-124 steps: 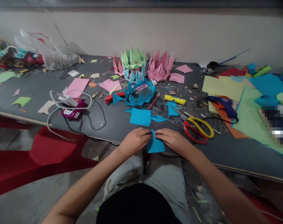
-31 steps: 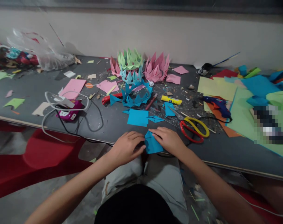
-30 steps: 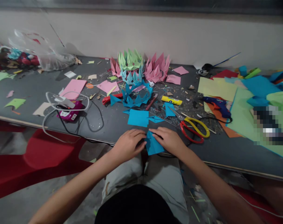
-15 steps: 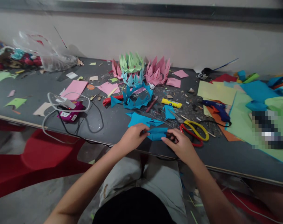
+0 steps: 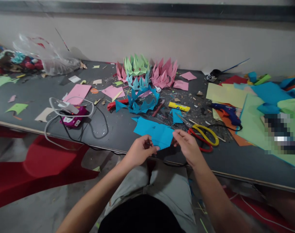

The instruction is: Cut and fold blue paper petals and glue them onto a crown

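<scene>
Half a second ago the creased blue paper sheet [image 5: 163, 137] was tipped into a narrow strip between both hands; now its broad face is turned up to view, directly nearer the wearer than the blue paper crown [image 5: 140, 108] and slightly to that crown's right. The left hand [image 5: 140, 151] grips its near-left edge between thumb and fingers, while the right hand [image 5: 187, 144] pinches its right edge. The turned sheet overlaps a flat blue square [image 5: 143, 127] on the crown's near side. Having gone from pressing against the table to a raised grip, the work seems to be in repositioning the sheet rather than creasing it.
</scene>
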`<state>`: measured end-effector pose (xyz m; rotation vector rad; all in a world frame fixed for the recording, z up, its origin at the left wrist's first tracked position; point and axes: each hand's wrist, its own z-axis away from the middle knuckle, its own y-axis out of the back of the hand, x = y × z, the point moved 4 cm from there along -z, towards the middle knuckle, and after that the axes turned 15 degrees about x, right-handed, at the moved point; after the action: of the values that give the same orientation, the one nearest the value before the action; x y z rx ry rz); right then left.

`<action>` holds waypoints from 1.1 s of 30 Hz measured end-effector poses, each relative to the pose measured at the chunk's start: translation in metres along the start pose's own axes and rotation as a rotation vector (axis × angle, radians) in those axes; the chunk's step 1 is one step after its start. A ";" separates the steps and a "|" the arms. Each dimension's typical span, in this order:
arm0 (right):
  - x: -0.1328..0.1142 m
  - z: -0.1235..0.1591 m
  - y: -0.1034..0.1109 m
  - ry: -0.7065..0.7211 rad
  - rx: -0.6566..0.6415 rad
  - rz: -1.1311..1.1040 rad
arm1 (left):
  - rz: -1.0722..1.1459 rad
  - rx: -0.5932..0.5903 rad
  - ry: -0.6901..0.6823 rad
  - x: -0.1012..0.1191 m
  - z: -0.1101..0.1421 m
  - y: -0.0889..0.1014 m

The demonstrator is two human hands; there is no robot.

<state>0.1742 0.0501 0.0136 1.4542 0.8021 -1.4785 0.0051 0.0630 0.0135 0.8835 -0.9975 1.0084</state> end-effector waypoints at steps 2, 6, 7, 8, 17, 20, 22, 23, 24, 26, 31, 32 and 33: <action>-0.001 0.002 -0.001 0.030 -0.010 0.070 | -0.032 -0.020 -0.049 0.002 0.001 -0.002; 0.001 0.005 -0.006 0.061 -0.118 0.200 | -0.281 0.134 -0.229 0.009 -0.001 0.004; 0.002 0.006 -0.007 0.071 -0.150 0.236 | -0.380 0.186 -0.274 0.011 -0.002 0.006; 0.003 0.006 -0.008 0.089 -0.176 0.280 | -0.484 0.230 -0.318 0.013 -0.003 0.007; 0.005 0.004 -0.016 0.622 0.084 0.860 | -1.081 0.448 -0.693 0.006 -0.012 -0.003; 0.006 0.009 -0.017 0.749 0.077 0.833 | -1.120 0.440 -0.775 0.004 -0.012 -0.004; 0.006 0.013 -0.017 0.815 0.042 0.798 | -1.121 0.427 -0.831 0.005 -0.010 -0.005; 0.006 0.014 -0.016 0.848 0.017 0.785 | -1.119 0.421 -0.856 0.005 -0.010 -0.005; 0.005 0.016 -0.015 0.881 -0.009 0.776 | -1.117 0.415 -0.880 0.006 -0.009 -0.005; 0.005 0.018 -0.013 0.942 -0.067 0.763 | -1.110 0.408 -0.919 0.007 -0.008 -0.006; 0.006 0.021 -0.008 1.022 -0.166 0.721 | -1.046 0.355 -1.015 0.004 -0.007 -0.007; 0.007 0.021 -0.008 1.033 -0.171 0.712 | -1.029 0.332 -1.044 0.003 -0.007 -0.007; 0.007 0.021 -0.007 1.043 -0.173 0.705 | -1.012 0.308 -1.073 0.001 -0.006 -0.008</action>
<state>0.1592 0.0326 0.0078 2.0665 0.8217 -0.0556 0.0141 0.0671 0.0120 2.0038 -1.0180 -0.2775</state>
